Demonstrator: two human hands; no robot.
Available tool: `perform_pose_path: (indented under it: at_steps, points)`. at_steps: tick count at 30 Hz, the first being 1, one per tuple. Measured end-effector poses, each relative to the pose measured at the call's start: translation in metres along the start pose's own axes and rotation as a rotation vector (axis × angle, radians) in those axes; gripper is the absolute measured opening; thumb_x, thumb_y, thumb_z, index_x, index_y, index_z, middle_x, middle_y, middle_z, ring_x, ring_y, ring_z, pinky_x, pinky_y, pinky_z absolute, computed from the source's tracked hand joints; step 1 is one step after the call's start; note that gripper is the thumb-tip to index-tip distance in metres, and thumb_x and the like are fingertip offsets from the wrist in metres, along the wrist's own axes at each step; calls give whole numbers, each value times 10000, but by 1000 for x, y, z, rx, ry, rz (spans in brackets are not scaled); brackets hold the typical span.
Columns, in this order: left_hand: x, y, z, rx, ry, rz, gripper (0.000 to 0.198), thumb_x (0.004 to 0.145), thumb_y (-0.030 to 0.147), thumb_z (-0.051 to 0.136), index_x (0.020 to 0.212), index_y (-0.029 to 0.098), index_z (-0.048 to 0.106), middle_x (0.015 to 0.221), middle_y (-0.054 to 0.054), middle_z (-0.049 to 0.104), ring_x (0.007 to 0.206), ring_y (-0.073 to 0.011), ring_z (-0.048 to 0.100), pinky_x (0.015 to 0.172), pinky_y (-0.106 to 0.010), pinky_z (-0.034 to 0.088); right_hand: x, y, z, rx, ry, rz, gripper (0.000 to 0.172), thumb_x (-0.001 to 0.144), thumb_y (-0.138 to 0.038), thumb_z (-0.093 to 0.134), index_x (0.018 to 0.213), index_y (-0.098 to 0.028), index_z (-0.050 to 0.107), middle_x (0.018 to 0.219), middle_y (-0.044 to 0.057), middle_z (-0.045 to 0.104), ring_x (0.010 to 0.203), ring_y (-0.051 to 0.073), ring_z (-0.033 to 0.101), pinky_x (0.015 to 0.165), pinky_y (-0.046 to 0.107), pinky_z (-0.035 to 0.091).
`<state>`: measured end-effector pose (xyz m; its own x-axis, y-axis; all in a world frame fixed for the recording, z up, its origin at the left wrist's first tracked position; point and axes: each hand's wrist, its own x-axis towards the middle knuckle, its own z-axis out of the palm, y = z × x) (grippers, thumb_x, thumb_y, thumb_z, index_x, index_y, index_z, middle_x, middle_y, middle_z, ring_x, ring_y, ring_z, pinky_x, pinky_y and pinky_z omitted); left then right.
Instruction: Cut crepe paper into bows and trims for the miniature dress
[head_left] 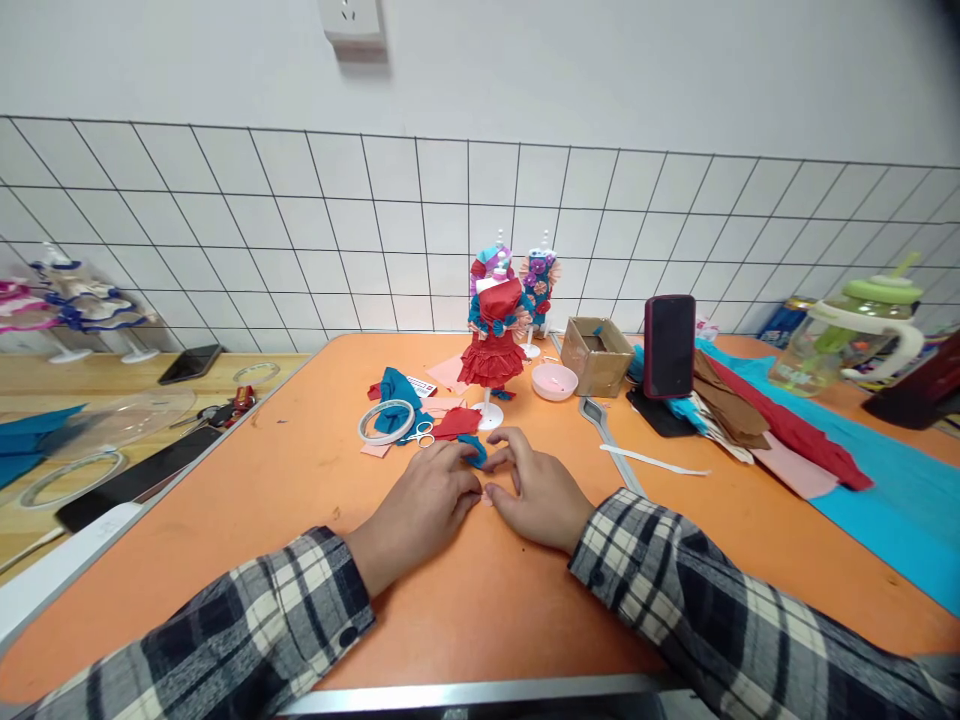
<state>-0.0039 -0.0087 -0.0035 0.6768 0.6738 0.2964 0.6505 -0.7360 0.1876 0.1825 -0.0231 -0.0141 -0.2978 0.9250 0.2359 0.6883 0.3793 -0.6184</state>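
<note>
Left hand [424,505], right hand [538,492]: fingers curled, fingertips at pink scrap [486,499], six o'clock of red dress [492,360]; can't tell if pinched. Blue scrap [473,449] at twelve from pink scrap.

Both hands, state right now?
Left hand: curled, beside the small, flat, pale-pink scrap; whether it grips cannot be told.
Right hand: open, thumb and forefinger parted, beside the same scrap.
</note>
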Motion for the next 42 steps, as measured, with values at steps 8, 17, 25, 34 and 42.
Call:
perform_pose_path:
  at_steps: [8,17,25,34,42]
  points:
    - [0,2,-1,9,-43,-41,209,925,264,500,855,232,695,898,-22,716,965,-226,598,957,-485,289,10,9,-9,-98,-97,-30,645,689,4,465,1301,-174,366,1086,69,687,1117,215,545,927,338,378]
    - [1,3,-2,-17,-73,34,196,911,209,494,862,185,683,1113,-83,661,1057,-237,581,896,-363,437,6,7,-5,-28,-106,26,520,752,-54,474,1243,-204,388,1091,40,698,1067,196,596,877,305,396]
    - [1,7,-7,-4,-239,-47,254,933,234,430,855,168,662,806,-65,692,765,-203,647,672,-282,471,5,1,-12,-55,-48,36,540,710,-14,439,1207,-220,391,1088,29,700,1050,203,599,838,309,396]
    - [2,7,-8,1,-263,-26,237,931,223,434,932,176,666,857,-72,696,825,-213,655,710,-291,472,13,26,-16,-146,-87,60,657,632,51,430,1248,-176,395,1178,63,662,1134,220,529,886,321,369]
    - [0,5,-5,-18,-219,-3,221,918,206,445,909,176,664,856,-65,695,818,-208,648,712,-297,469,11,12,-9,-9,51,-75,372,797,-133,564,1140,-219,448,946,7,700,919,172,600,814,291,398]
